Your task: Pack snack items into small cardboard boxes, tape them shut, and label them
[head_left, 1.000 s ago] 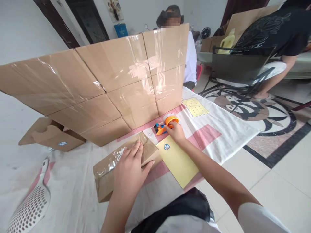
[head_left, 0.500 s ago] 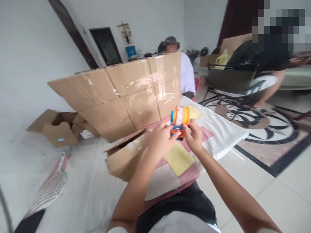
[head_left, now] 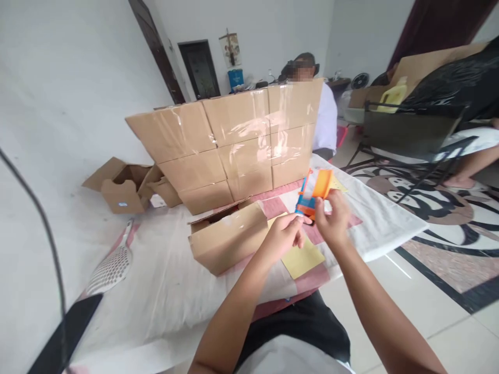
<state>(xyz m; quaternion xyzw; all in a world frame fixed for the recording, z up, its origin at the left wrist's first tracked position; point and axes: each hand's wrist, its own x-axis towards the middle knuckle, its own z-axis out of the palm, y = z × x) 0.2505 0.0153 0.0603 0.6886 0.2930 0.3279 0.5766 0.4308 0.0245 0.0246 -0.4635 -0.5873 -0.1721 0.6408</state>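
Observation:
An orange and blue toy point(head_left: 323, 183) with a whitish band is held up over the table's right part. My right hand point(head_left: 333, 218) grips it from the right, thumb and fingers at its lower right side. My left hand point(head_left: 286, 234) is at the toy's lower left edge, thumb and index finger pinched together there; whether a small part lies between them is hidden. Below the hands a yellow sheet point(head_left: 303, 259) lies on the checked cloth. An open cardboard box point(head_left: 230, 239) stands left of my left hand.
A taped cardboard panel point(head_left: 245, 145) stands across the table point(head_left: 156, 291), with a person point(head_left: 326, 122) behind it. Smaller open boxes point(head_left: 122, 195) and a white perforated racket-like object point(head_left: 113, 265) are at the left. A chair point(head_left: 409, 132) stands right.
The view has turned left, so the scene sits further right. My left hand has slid down to the toy's lower edge, its fingers now pinched. The toy is tilted differently in my right hand.

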